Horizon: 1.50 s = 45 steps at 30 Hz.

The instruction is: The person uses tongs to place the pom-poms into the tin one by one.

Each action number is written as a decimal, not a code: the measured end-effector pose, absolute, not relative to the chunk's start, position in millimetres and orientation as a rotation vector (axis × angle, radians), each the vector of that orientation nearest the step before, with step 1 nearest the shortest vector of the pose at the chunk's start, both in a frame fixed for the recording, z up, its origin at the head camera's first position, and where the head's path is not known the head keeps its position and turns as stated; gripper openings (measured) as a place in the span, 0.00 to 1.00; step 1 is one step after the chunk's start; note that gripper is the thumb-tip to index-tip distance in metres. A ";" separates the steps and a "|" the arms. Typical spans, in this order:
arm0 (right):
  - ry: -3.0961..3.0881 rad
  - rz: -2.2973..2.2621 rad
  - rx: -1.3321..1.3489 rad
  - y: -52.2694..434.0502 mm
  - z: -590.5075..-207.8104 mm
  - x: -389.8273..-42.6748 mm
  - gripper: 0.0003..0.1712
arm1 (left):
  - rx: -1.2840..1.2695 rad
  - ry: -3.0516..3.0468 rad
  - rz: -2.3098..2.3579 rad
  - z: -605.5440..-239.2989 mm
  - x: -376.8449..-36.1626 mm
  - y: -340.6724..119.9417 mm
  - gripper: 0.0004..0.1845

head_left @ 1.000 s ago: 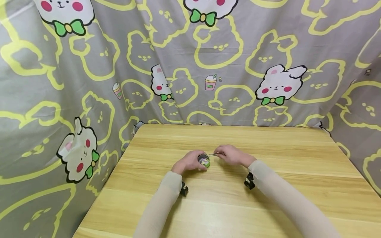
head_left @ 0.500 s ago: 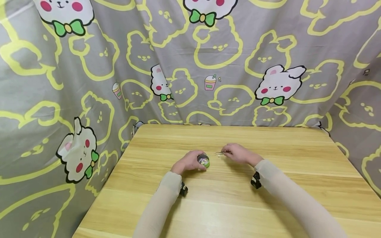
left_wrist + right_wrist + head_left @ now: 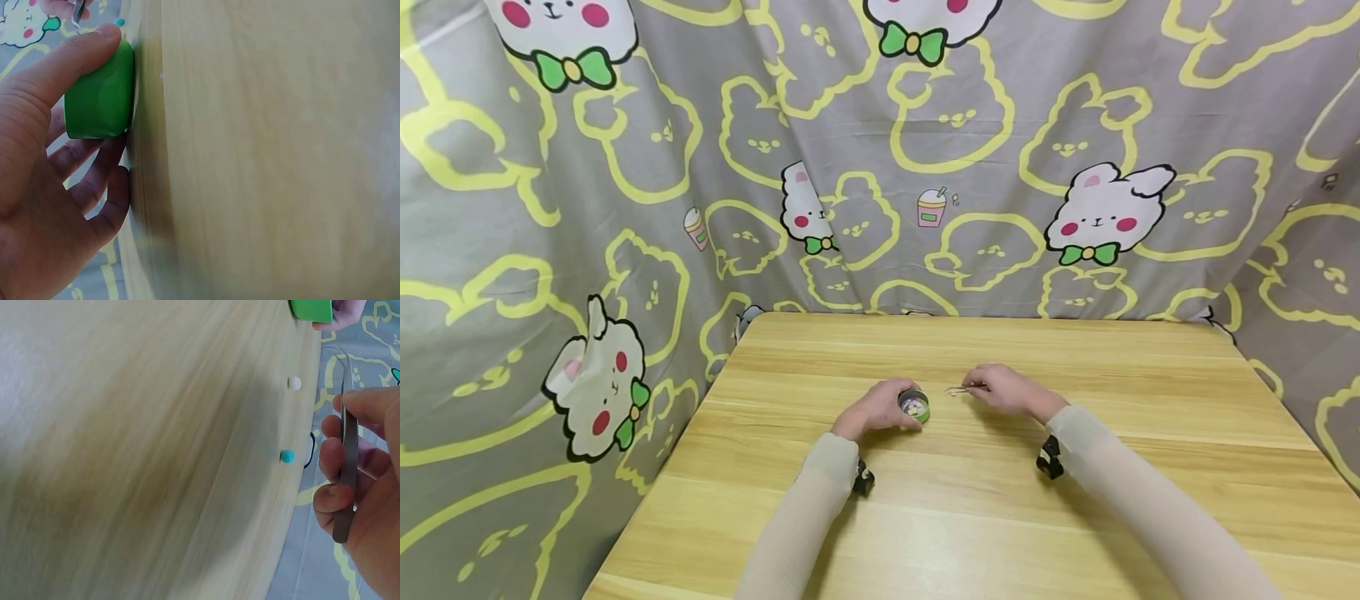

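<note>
My left hand holds a small round green tub, thumb on one side and fingers on the other, as it stands on the table. Several small pale and coloured balls show inside the tub in the head view. My right hand pinches a pair of curved-tip metal tweezers between thumb and fingers. The tweezers' tips are slightly apart, with no ball visible between them. Close to the tips in the head view, a small white ball lies on the table. A teal ball rests nearer my right hand.
The wood-grain table stretches around both hands. A grey curtain with yellow outlines and rabbit faces hangs behind the table and along its sides.
My right hand has moved right with the tweezers, from beside the tub's rim to near the white ball. My left hand and the tub have stayed in place.
</note>
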State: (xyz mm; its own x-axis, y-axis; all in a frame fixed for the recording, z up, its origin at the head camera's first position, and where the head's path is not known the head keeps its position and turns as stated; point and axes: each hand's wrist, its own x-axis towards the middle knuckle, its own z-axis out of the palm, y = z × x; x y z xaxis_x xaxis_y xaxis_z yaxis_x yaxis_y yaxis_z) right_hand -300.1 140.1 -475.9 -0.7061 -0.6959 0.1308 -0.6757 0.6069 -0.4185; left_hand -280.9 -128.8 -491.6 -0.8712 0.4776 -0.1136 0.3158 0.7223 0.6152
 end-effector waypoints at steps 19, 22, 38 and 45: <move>2.790 -0.773 -1.111 153.6 -476.5 -304.5 0.08 | 0.648 2.693 0.846 -490.4 -281.7 -130.0 0.30; 2.786 -0.767 -1.091 155.1 -474.2 -305.6 0.08 | 0.640 2.690 0.841 -491.0 -281.3 -129.9 0.31; 2.774 -0.756 -1.040 158.3 -472.7 -306.6 0.09 | 0.636 2.685 0.835 -494.0 -281.0 -129.4 0.30; 2.773 -0.763 -1.027 158.6 -475.1 -306.9 0.09 | 0.633 2.678 0.843 -492.7 -281.0 -128.2 0.30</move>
State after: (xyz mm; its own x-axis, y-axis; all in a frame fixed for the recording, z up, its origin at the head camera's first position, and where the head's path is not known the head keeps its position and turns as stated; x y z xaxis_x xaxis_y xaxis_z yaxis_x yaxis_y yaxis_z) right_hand -306.9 158.6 -475.1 -0.7704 -0.6315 0.0878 -0.5875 0.6496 -0.4825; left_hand -281.0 -128.2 -492.7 -0.8705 0.4785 -0.1154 0.3262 0.7363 0.5928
